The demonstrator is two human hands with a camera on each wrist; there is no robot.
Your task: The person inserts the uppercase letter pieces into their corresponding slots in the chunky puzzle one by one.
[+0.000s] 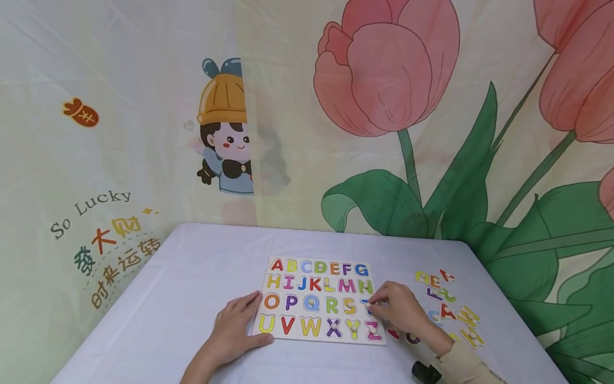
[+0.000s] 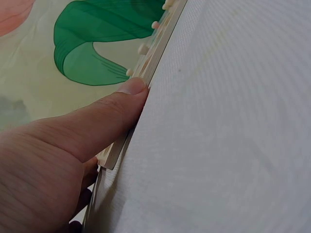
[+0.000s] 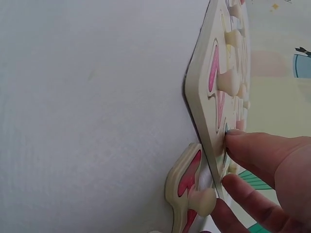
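Blue letter T (image 1: 366, 308), rightmost in its alphabet board (image 1: 314, 338) row, pinched between the right fingers (image 1: 379, 295)

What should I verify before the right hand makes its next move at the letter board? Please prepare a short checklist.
1. Left hand touching the letter board: ok, at its lower left corner, thumb along the near edge.
2. Board resting on the table: ok.
3. Right hand at the blue T: ok, thumb and finger pinch there.
4. T fully seated: cannot tell, fingertips partly cover it.
5. Loose letters in neat rows: not ok, scattered right of the board.
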